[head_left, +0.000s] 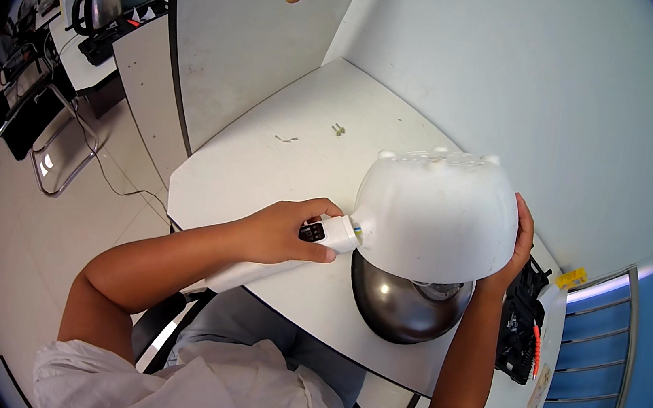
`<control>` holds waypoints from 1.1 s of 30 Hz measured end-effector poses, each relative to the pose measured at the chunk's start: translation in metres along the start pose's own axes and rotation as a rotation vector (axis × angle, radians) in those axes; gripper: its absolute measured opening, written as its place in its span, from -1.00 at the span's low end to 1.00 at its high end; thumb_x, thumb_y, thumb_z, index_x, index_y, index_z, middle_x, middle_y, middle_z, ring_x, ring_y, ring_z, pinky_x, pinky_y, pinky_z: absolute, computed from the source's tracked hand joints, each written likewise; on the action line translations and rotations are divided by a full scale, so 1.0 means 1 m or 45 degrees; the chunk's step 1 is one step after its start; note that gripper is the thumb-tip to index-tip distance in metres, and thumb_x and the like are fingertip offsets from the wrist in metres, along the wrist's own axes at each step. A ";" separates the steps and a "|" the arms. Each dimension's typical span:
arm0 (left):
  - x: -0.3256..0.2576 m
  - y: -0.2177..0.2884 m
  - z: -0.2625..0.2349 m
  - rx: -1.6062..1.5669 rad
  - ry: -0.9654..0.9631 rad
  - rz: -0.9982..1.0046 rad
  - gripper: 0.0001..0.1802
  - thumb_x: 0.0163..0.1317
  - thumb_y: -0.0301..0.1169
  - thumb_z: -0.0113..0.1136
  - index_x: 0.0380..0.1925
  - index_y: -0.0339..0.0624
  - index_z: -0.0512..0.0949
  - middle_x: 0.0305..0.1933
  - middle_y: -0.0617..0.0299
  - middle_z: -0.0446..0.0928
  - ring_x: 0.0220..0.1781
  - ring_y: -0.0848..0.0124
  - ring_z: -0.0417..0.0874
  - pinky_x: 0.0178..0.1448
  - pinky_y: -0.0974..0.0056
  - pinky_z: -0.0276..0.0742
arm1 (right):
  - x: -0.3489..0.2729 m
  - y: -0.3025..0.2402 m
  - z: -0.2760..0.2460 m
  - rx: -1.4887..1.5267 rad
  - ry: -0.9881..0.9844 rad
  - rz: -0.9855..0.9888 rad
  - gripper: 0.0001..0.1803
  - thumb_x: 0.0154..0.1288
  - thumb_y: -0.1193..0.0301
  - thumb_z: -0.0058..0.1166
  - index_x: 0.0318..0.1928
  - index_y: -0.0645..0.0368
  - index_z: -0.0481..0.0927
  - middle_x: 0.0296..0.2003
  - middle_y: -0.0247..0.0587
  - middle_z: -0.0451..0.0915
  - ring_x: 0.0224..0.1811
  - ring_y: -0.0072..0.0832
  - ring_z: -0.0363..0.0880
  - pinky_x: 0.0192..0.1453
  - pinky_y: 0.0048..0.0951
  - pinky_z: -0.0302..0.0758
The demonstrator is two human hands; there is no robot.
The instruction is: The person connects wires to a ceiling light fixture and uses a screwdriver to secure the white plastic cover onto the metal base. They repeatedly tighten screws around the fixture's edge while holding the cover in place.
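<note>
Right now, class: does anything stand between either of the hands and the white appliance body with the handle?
Nothing visible does. The left hand is already wrapped around the handle, and the right hand presses against the far side of the white appliance body. The metal bowl lies underneath, on the white table, not between.

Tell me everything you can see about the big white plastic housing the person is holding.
The white plastic housing is a smooth, rounded, bowl-like shell with small feet on its upturned base, so it looks turned upside down. A long white handle sticks out toward the person, with a dark button panel and thin coloured wires where it joins. The left hand grips the handle; the right hand steadies the far side. It is held above a metal bowl on the white table.
</note>
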State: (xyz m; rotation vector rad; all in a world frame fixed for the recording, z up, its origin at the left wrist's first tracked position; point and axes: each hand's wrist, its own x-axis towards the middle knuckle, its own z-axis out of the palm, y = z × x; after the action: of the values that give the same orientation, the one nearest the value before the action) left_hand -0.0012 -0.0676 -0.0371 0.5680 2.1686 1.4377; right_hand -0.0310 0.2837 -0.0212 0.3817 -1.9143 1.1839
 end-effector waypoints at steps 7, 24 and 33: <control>-0.013 0.014 0.013 0.566 0.247 0.060 -0.37 0.20 -0.19 0.32 0.20 -0.18 0.33 -0.10 -0.02 0.52 -0.08 0.08 0.58 -0.02 0.08 0.48 | -0.001 -0.006 -0.002 -0.152 -0.037 -0.114 -0.54 0.29 0.51 0.09 0.21 0.21 0.47 0.20 -0.11 0.45 0.25 -0.31 0.44 0.34 -0.30 0.37; -0.009 0.013 0.024 0.956 0.490 0.030 -0.48 0.11 -0.39 0.32 0.04 -0.20 0.32 -0.07 -0.01 0.37 -0.12 0.00 0.56 -0.06 0.05 0.53 | 0.005 -0.022 0.011 -0.296 0.059 -0.184 -0.56 0.16 0.43 0.22 0.10 0.17 0.59 0.10 -0.12 0.56 0.19 -0.24 0.44 0.30 -0.28 0.34; -0.004 0.006 0.024 1.134 0.556 0.069 -0.43 0.09 -0.39 0.35 0.06 -0.20 0.28 -0.16 0.00 0.49 -0.20 0.02 0.60 -0.16 0.05 0.54 | -0.001 -0.023 0.009 -0.369 0.055 -0.274 -0.56 0.18 0.35 0.21 0.09 0.19 0.59 0.08 -0.12 0.56 0.15 -0.22 0.45 0.26 -0.25 0.35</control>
State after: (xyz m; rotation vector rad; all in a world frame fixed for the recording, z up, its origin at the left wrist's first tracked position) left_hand 0.0166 -0.0496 -0.0392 0.6336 3.1485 0.5643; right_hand -0.0204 0.2643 -0.0101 0.3896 -1.9187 0.7564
